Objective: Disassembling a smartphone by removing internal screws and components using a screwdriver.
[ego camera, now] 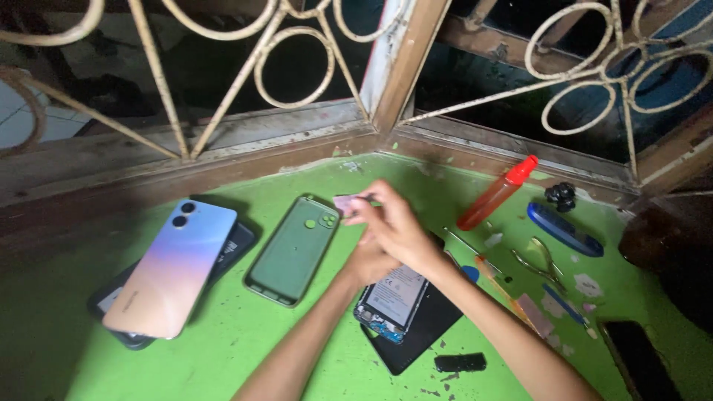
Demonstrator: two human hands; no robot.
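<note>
Right hand (394,226) fingers pinch small pale part (344,203) above opened phone (391,298), left hand (369,261) beneath, finger state indeterminate; green case (290,252) just left on desk (59,341).

I am holding both forearms bare, running in from six and five o'clock and crossing at the wrists. My right hand (394,223) is lying over my left hand (369,261), its fingers (365,202) pinching together toward eleven o'clock.

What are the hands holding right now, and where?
The right hand pinches a small pinkish piece by its edge; the left hand, behind it, cannot be told.
</note>
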